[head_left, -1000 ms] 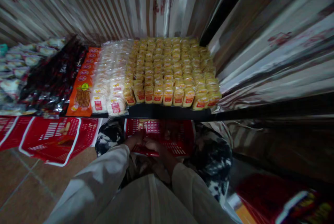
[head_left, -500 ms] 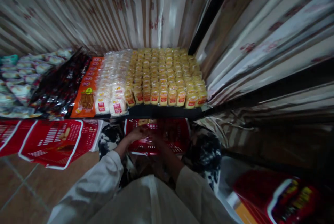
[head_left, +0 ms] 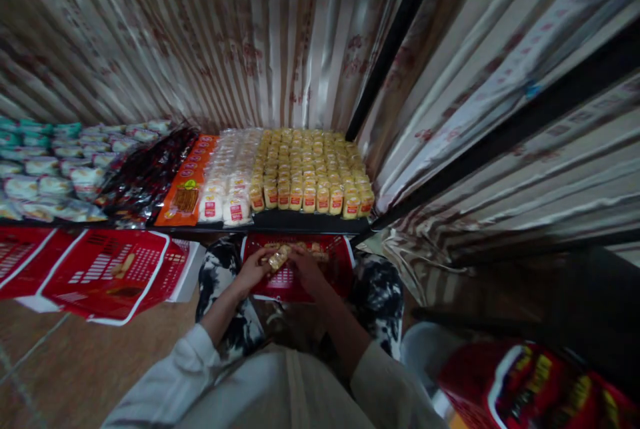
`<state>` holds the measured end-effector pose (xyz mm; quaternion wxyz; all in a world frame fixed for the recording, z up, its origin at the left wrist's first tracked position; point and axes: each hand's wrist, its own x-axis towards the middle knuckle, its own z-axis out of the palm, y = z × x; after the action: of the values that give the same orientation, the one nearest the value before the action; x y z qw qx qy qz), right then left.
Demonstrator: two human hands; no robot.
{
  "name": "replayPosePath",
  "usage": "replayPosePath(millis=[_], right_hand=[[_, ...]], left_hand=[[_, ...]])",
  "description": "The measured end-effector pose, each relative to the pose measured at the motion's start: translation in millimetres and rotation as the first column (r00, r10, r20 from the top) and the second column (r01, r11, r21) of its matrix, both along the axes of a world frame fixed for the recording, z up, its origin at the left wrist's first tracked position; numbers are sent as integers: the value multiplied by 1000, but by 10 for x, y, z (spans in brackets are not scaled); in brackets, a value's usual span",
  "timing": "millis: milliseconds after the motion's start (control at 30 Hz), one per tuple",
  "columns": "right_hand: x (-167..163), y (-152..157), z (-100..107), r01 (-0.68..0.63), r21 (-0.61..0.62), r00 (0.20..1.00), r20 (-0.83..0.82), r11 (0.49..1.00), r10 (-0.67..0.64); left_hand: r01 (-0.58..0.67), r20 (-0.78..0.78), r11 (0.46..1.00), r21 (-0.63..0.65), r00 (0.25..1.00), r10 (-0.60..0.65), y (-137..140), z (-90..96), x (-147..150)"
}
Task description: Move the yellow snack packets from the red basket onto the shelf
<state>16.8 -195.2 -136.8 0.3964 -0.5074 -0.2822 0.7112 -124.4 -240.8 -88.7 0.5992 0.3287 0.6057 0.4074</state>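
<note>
A red plastic basket [head_left: 339,269] sits between my knees, below the shelf edge. Over it my left hand [head_left: 254,270] has its fingers closed around a small yellowish snack in a shiny clear wrapper [head_left: 279,257]. My right hand [head_left: 306,267] grips the other side of that wrapped snack, fingers bent. A few more tan pieces [head_left: 320,254] show inside the basket behind my right hand; their kind is hard to make out in the dim light.
On the black shelf [head_left: 300,221] stand rows of yellow wrapped cakes [head_left: 313,169], white packets [head_left: 225,182], an orange snack bag [head_left: 186,182], dark packets [head_left: 147,179] and white-and-green packets [head_left: 55,165]. Red baskets stand left [head_left: 107,269] and right [head_left: 467,375]. Curtains [head_left: 280,49] hang behind.
My hands have drawn slightly apart, and the wrapped snack now shows between them. The camera view has shifted, so the shelf goods sit lower in the picture and more packets appear at left.
</note>
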Motion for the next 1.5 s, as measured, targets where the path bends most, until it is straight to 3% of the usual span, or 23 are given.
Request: replayPosePath(millis=[167,267,400,467,567,700,833,933,1267,1400,1500], right_hand=[[-22,-57,299,39,32,998,-45,999,-38],[-81,-51,442,65,46,997,27,997,-66],[-162,-19,647,23,118,988,152,993,-41],[-178,-7,754,-34,179,985,172,983,3],[-178,14,870,-128,236,975,208,963,79],[-189,49,904,-170,236,963,247,957,110],[-218,56,903,-224,237,953,255,945,162],[-233,48,905,-246,281,950,260,928,174],[-315,-58,726,-97,166,966,253,981,53],[-338,-105,630,-137,149,964,247,979,97],[-342,-97,603,-208,232,915,389,950,106]], left_hand=[[85,-228,970,228,973,-31,-105,70,-26],[128,-423,926,356,905,38,-168,48,1],[69,-472,904,421,868,154,-222,66,42],[-27,-375,921,388,908,185,-229,115,45],[-173,-15,960,219,984,180,-235,223,28],[-302,386,952,43,884,263,-253,351,-19],[-322,558,946,-27,781,281,-256,386,-75],[-292,608,955,-46,750,259,-239,372,-117],[-341,421,940,1,853,309,-145,441,-279],[-327,275,944,47,912,303,-80,410,-335],[-320,80,939,125,947,312,3,394,-405]])
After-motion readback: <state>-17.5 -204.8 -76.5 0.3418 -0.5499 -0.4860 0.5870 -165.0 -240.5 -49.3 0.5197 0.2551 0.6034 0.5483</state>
